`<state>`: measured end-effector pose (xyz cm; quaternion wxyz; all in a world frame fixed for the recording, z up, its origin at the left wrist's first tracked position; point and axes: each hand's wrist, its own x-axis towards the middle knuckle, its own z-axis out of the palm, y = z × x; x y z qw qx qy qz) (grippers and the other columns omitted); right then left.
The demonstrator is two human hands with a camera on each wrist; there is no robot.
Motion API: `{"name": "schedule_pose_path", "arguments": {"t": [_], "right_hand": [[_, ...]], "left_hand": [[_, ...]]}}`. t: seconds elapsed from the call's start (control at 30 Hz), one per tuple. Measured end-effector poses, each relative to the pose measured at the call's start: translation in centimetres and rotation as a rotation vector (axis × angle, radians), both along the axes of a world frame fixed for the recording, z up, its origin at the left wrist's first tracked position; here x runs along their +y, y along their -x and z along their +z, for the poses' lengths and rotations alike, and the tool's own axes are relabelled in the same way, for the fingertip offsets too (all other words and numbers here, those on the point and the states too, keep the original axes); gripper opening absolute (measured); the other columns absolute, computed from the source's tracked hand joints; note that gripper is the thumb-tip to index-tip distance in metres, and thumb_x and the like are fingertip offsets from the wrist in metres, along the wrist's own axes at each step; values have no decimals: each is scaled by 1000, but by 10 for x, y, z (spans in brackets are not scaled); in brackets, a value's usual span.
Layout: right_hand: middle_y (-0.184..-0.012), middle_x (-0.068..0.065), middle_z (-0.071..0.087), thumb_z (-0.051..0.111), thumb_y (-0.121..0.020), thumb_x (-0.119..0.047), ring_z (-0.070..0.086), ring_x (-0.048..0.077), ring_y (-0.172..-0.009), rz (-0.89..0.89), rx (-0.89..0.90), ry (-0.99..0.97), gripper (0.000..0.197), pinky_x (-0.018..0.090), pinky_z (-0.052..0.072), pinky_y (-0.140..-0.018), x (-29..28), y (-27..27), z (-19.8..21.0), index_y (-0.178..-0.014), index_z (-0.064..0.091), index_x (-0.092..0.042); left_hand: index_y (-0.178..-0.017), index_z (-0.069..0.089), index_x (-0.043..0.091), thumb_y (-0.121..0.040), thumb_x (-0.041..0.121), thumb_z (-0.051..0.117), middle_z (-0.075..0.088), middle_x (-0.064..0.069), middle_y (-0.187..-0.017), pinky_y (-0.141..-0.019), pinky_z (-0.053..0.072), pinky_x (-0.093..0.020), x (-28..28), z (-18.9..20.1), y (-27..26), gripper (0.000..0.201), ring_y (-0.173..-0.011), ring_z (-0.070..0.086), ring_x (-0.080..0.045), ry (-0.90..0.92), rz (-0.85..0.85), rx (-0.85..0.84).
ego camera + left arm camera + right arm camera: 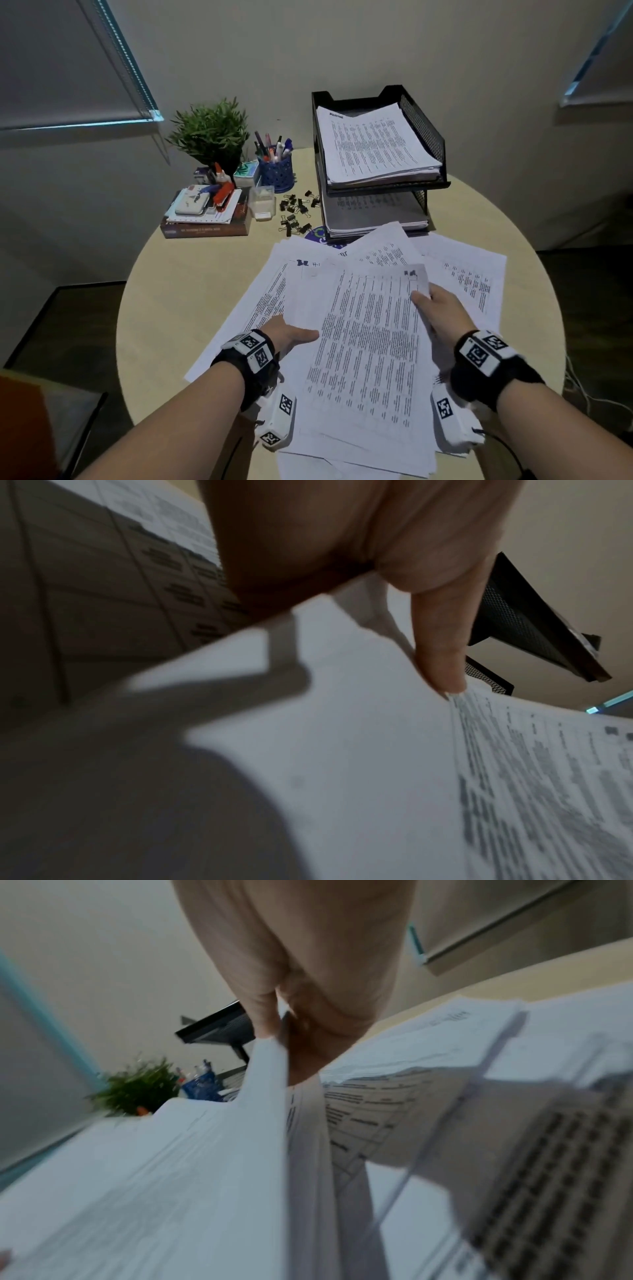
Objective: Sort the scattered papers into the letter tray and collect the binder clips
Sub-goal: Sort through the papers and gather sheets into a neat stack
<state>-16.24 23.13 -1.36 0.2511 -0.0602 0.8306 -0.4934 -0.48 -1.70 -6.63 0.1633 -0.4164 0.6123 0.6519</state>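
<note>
While both hands work the near pile, the step in hand looks like gathering a batch of the scattered papers [370, 342] before carrying it to the letter tray [424, 137]. The left hand [291, 337] lies at the left edge of the top sheaf, thumb on the printed face; the left wrist view shows that thumb pressed on the sheet with the palm under it, so it seems to pinch the edge, though the other fingers are hidden. The right hand [442, 311] is clamped on the far right corner of the same sheaf, thumb above and fingers below, and the right wrist view confirms several sheets nipped together. More loose sheets fan out beneath, toward the right and the far side of the round surface [164, 308].

Next, I judge, the sheaf must be squared, lifted clear of the sheets under it without dragging them, and carried far and right to the tray.

That tray has two tiers: the upper holds a thick stack of printed pages, the lower another stack, partly shadowed. Left of it the binder clips [296, 212] lie loose in a cluster, uncollected, beside a small clear box [262, 202]. A blue mesh cup [275, 171] holds pens.
</note>
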Motion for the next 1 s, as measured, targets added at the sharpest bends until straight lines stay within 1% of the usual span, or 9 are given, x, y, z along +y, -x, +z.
{"name": "schedule_pose_path", "arguments": {"t": [0.13, 0.2, 0.27, 0.37, 0.5, 0.63, 0.73, 0.87, 1.0], "right_hand": [[-121, 13, 59, 58, -91, -25, 52, 31, -113, -169, 231, -258, 28, 36, 41, -91, 0, 23, -5, -114, 59, -9], [-128, 13, 56, 63, -86, -26, 45, 33, -123, -191, 230, -382, 44, 37, 36, -98, 6, 37, -9, -126, 52, -9], [-135, 14, 52, 67, -84, -26, 47, 33, -125, -132, 130, -421, 59, 37, 38, -100, 8, 47, -15, -134, 43, -7], [-137, 14, 49, 66, -84, -29, 48, 34, -123, -26, 37, -498, 65, 35, 43, -94, 8, 51, -17, -137, 38, -4], [-135, 19, 45, 67, -80, -39, 44, 37, -122, 55, 34, -733, 66, 36, 42, -93, 10, 52, -12, -133, 45, -6], [-117, 16, 51, 70, -79, -27, 49, 27, -93, 66, 28, -649, 57, 29, 43, -69, 12, 53, -16, -125, 47, 0], [-121, 15, 52, 68, -84, -20, 52, 28, -100, 87, -23, -583, 55, 26, 36, -71, 13, 49, -14, -129, 43, 1], [-77, 15, 60, 66, -83, -9, 56, 25, -64, 50, -18, -473, 23, 24, 39, -54, 20, 45, -15, -99, 64, 7], [-68, 13, 60, 61, -83, -9, 54, 25, -60, -17, 133, -444, 10, 25, 37, -56, 35, 43, -6, -81, 65, 0]], "left_hand": [[-135, 46, 7, -39, 35, 95, 56, -6, -133, -104, 33, -58, -7, -16, -5, 111, -127, 47, -34, -25, 48, 45], [-130, 51, 10, -34, 32, 97, 60, -7, -128, -102, 32, -64, -7, -18, -9, 109, -122, 50, -36, -34, 93, 51], [-125, 55, 9, -47, 25, 92, 63, -8, -122, -101, 35, -60, -1, -3, -12, 88, -116, 54, -35, -25, 115, 47], [-120, 56, 3, -72, 9, 78, 64, -9, -113, -97, 39, -44, 9, 21, -12, 53, -108, 56, -29, 26, 120, 58], [-125, 55, 7, -75, 15, 77, 63, -9, -120, -101, 39, -42, 9, 22, -12, 56, -113, 55, -29, 72, 60, 33], [-116, 55, 7, -83, 15, 70, 62, -5, -100, -88, 41, -34, 10, 23, -11, 37, -97, 56, -25, 147, 9, 29], [-117, 54, 3, -85, 12, 67, 60, -8, -100, -82, 39, -29, 13, 25, -12, 36, -93, 54, -23, 165, 34, 35], [-120, 52, -3, -86, 11, 66, 58, -9, -100, -82, 39, -27, 14, 25, -11, 40, -92, 53, -22, 192, 52, 24], [-115, 54, -3, -85, 11, 67, 60, -11, -104, -87, 41, -36, 11, 23, -13, 34, -96, 54, -25, 140, 85, 9]]}}
